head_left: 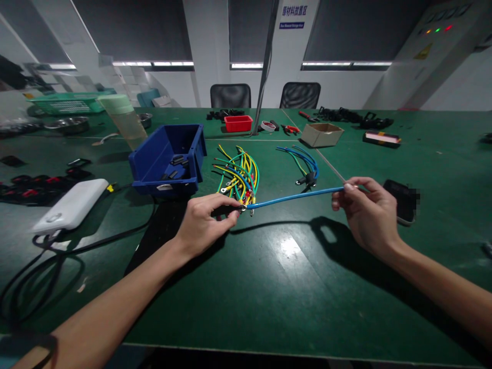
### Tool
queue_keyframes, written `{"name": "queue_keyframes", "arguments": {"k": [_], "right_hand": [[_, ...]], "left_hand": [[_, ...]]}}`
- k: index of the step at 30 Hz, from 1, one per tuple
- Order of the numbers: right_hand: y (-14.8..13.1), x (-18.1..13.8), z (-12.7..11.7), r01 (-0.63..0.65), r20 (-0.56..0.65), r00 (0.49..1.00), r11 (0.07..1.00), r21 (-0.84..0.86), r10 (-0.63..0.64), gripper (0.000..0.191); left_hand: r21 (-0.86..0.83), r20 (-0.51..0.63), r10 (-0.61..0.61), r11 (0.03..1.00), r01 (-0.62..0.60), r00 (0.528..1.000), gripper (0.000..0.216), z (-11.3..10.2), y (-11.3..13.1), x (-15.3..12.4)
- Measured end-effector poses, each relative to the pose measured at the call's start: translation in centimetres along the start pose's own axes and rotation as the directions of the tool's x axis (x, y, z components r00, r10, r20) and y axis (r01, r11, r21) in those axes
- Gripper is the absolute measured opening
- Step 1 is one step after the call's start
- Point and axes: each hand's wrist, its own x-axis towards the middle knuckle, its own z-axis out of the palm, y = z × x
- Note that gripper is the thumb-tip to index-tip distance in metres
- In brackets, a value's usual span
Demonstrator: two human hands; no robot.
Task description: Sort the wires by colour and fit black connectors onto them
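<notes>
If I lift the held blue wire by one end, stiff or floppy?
Probably springy, not limp: the blue wire reaches from the left hand to the right hand with little sag. Likely light, being thin. May hold a bend: the other blue wires lie curved.

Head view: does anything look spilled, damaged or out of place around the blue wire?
No spill or damage shows; the blue wire runs unbroken between the left hand and right hand. One oddity: a pale scrap lies loose on the green table near the black cables, perhaps stray litter.
</notes>
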Motion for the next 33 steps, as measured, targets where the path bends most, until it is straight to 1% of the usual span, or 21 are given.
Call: {"name": "queue_keyframes", "arguments": {"k": [9, 16, 26, 30, 33], "right_hand": [[0.04, 0.21, -0.14, -0.045, -0.015, 0.999, 0.999, -0.009, 0.044, 0.016], [-0.21, 0.33, 0.1, -0.094, -0.051, 0.994, 0.995, 0.035, 0.095, 0.023], [-0.2, 0.26, 0.12, -0.164, -0.063, 0.984, 0.986, 0.017, 0.165, 0.016], [0.12, 0.4, 0.02, -0.184, -0.042, 0.982, 0.983, 0.014, 0.184, 0.015], [0.29, 0.43, -0.11, -0.178, -0.05, 0.983, 0.984, 0.027, 0.179, 0.014]], "left_hand": [[0.005, 0.0, 0.023, 1.0, -0.023, 1.0, 0.012, 0.07, -0.3, 0.0], [-0.019, 0.023, 0.034, 0.999, -0.034, 0.999, 0.015, 0.07, -0.17, 0.04], [-0.029, 0.016, 0.047, 0.998, -0.047, 0.999, 0.014, 0.07, -0.26, -0.03], [-0.03, 0.016, 0.05, 0.998, -0.049, 0.999, 0.014, 0.15, -0.26, -0.02], [-0.033, 0.026, 0.053, 0.998, -0.052, 0.998, 0.015, 0.15, -0.21, -0.01]]}}
